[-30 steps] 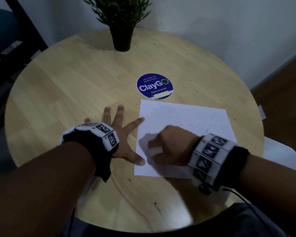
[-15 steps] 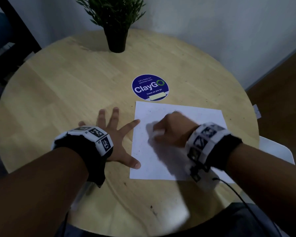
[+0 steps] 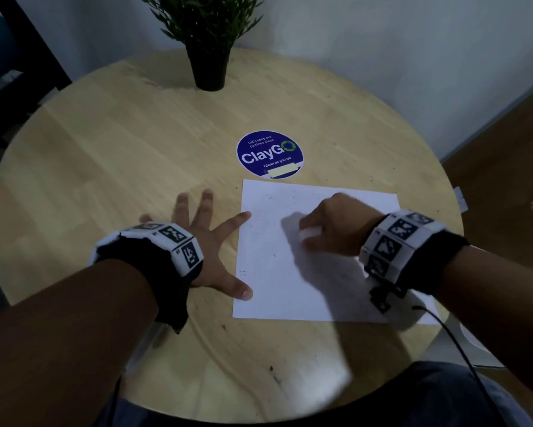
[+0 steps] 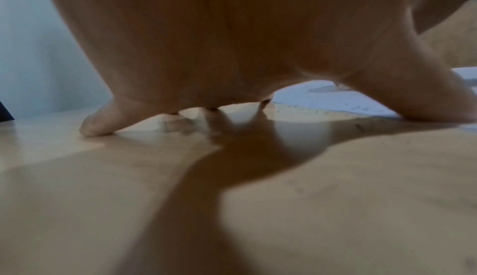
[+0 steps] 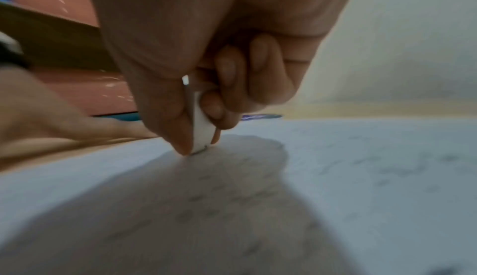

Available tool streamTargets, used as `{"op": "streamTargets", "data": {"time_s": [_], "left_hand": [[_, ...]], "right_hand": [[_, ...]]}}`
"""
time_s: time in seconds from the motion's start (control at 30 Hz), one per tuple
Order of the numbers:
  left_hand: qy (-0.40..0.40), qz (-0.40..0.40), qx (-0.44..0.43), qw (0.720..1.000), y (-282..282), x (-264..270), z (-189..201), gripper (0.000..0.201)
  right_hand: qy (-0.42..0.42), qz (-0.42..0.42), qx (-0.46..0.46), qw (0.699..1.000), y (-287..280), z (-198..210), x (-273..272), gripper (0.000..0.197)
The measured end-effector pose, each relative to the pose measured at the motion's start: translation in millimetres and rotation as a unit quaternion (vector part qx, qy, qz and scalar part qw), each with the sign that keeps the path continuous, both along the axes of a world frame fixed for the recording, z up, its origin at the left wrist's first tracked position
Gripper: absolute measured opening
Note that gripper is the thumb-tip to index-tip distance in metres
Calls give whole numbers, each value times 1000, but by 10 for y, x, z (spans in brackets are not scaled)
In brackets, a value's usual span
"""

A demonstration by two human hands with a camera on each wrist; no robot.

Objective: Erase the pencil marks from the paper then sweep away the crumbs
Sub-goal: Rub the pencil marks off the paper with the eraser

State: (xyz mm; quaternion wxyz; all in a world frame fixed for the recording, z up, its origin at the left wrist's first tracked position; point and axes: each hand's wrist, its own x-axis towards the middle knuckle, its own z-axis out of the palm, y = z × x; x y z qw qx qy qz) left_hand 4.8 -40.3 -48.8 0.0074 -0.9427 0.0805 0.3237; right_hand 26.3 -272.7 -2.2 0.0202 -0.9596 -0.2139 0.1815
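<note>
A white sheet of paper lies on the round wooden table, speckled with small dark crumbs. My right hand sits over the paper's upper middle and pinches a small white eraser between thumb and fingers. In the right wrist view the eraser touches the paper with its lower end. My left hand lies flat with spread fingers on the table beside the paper's left edge; index fingertip and thumb tip touch that edge. In the left wrist view the left hand presses down on the table.
A round blue ClayGo sticker is on the table just beyond the paper. A potted plant stands at the table's far edge near the wall. A white chair seat shows past the table's right rim.
My right hand with the eraser has moved across the paper away from me and to the right, from the lower left area to the upper middle. The left hand has stayed flat in place.
</note>
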Motion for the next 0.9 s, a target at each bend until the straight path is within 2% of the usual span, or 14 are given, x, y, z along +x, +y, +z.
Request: {"op": "streamTargets", "data": {"time_s": [0.07, 0.2, 0.27, 0.4, 0.47, 0.57, 0.67, 0.7, 0.77, 0.83, 0.9], "left_hand": [[-1, -1, 3, 1000, -6, 3, 8, 124], [-6, -1, 4, 1000, 0, 0, 10, 119], [-10, 0, 4, 1000, 0, -5, 8, 119], [-12, 2, 2, 1000, -21, 0, 10, 126], [-12, 1, 6, 1000, -24, 6, 10, 126], [-8, -1, 7, 1000, -22, 11, 9, 127], [-8, -1, 5, 1000, -19, 8, 6, 127], [-9, 0, 4, 1000, -19, 4, 5, 127], [-12, -1, 4, 1000, -17, 2, 0, 126], [-18, -1, 5, 1000, -12, -2, -8, 126], [-19, -1, 5, 1000, -13, -2, -7, 125]], "right_hand": [[-13, -34, -4, 999, -77, 25, 77, 20], [56, 78, 25, 995, 140, -42, -318, 21], [64, 56, 5, 996, 98, -37, -339, 19], [11, -20, -34, 999, -42, 35, -80, 19], [16, 4, -28, 999, -23, 47, -145, 16], [78, 44, -19, 996, -94, 17, -380, 13], [39, -32, -33, 998, -267, 50, -266, 25], [25, -28, -30, 999, -276, 39, -252, 27], [37, 7, -4, 999, -102, 32, -348, 21], [80, 70, 21, 994, 116, -63, -547, 27], [89, 40, 34, 995, 155, -83, -541, 26]]}}
